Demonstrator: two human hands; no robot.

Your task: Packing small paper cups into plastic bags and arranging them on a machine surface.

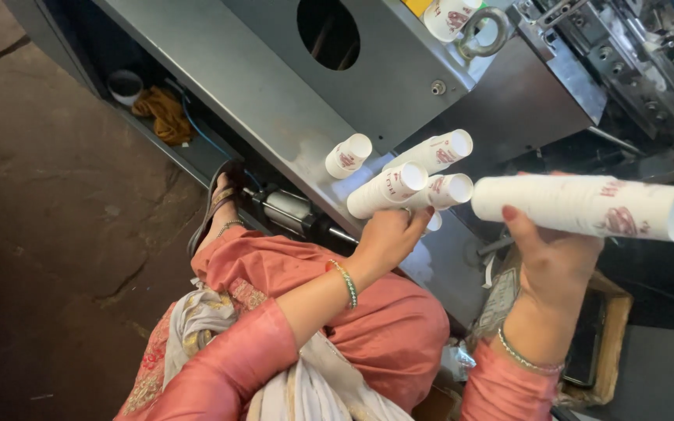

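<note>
My right hand (555,261) holds a long stack of nested paper cups (587,204) out level in front of me, open mouth pointing right. The thumb sits on the near side and the other fingers curl round from beneath, so the stack rests across them as in a cradle; I judge that is why it stays straight instead of sagging apart. The grip falls toward the stack's left, closed end, and most of its length juts out past my hand over the dark gap beside the machine.

My left hand (388,238) is closed round the lower ends of three shorter cup stacks (419,179), fingers pressed together around the bunch. They fan up and to the right from my fist, mouths open, the topmost stack (434,152) lying highest. Holding them by the bases keeps the rims free and uncrushed.

A single small cup (348,155) lies on its own on the sloping grey metal panel (259,86), just left of the bunch and apart from my fingers. The two handfuls are near each other but not touching. A green bangle (346,282) circles my left wrist.
</note>
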